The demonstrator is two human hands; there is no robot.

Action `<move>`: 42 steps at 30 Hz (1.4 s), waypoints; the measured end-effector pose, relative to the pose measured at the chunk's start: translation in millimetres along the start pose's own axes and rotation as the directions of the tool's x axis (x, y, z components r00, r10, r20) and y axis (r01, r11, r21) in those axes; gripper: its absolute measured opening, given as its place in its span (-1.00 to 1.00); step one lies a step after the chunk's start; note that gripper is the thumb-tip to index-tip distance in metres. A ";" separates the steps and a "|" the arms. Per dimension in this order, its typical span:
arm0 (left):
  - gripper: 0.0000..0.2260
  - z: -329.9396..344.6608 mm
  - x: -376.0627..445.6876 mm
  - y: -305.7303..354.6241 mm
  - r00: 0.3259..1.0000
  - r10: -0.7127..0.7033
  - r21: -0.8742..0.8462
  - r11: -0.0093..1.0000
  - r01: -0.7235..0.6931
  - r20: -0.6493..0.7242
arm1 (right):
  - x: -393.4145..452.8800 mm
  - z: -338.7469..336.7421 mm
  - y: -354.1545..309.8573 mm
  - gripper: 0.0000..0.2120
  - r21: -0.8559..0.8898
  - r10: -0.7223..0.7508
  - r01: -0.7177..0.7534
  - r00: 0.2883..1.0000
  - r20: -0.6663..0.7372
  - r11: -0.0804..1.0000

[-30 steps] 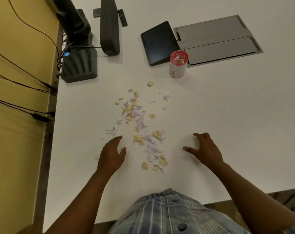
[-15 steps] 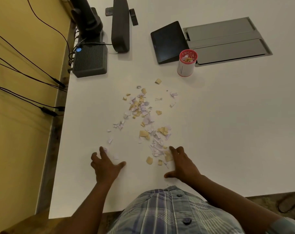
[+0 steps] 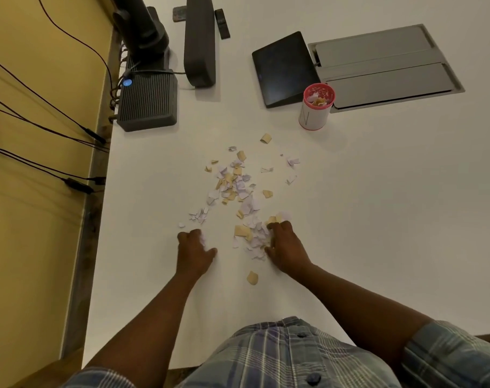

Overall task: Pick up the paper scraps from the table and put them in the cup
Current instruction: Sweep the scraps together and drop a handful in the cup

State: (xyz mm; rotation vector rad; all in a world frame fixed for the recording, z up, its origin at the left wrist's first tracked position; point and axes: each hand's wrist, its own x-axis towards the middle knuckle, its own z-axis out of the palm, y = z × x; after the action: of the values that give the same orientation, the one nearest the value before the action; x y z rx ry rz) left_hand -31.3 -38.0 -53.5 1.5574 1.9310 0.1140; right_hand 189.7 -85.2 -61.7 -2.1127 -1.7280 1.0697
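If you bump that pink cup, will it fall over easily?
Probably yes. The cup is taller than it is wide and looks like thin paper, so it is likely light. It holds only a few paper scraps, which add little weight. It stands alone on the smooth table, so a gentle push might just slide it.

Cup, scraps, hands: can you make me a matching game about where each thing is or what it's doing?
Things:
1. cup
2. paper scraps
3. left hand
4. tablet

Descriptions:
A. black, lying behind the cup
B. fingers curled around white bits
C. red rim, already has scraps inside
D. spread over the middle of the table

Pairs: 1-C, 2-D, 3-B, 4-A
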 end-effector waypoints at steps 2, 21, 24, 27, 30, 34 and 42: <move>-0.49 9.9 1.6 12.8 0.998 0.066 0.003 0.998 -0.066 0.015 | 8.9 -5.9 1.1 -0.50 -0.026 -0.007 0.006 0.999 -0.046 1.000; -0.57 39.3 20.9 72.0 0.881 0.423 0.182 0.868 -0.461 0.214 | 42.3 -17.6 2.0 -0.66 -0.411 -0.272 0.299 0.954 0.126 0.861; -0.76 39.8 20.9 67.3 0.856 0.487 0.144 0.847 -0.511 0.173 | 35.8 -16.0 9.3 -0.83 -0.407 -0.360 0.381 0.924 0.129 0.830; -0.83 37.7 24.5 60.4 0.845 0.521 0.101 0.840 -0.533 0.121 | 33.5 -20.1 19.4 -0.87 -0.393 -0.376 0.376 0.923 0.081 0.839; -0.83 34.6 35.4 57.8 0.860 0.509 0.057 0.858 -0.511 0.044 | 40.1 -27.7 30.2 -0.88 -0.318 -0.305 0.288 0.952 -0.006 0.903; -0.86 20.5 53.2 71.9 0.882 0.451 -0.071 0.883 -0.463 -0.138 | 54.4 -56.8 35.6 -0.88 -0.058 -0.119 0.111 0.977 -0.178 0.992; -0.83 12.3 94.5 89.0 0.968 0.244 -0.226 0.941 -0.251 -0.060 | 112.6 -148.9 26.5 -0.82 0.029 -0.067 0.083 0.928 -0.366 0.996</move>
State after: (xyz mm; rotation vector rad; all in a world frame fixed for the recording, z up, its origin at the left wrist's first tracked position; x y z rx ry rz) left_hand 42.2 69.2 -63.5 1.6386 1.6675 0.4574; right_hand 311.3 51.3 -15.4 -2.0412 -1.5736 0.6352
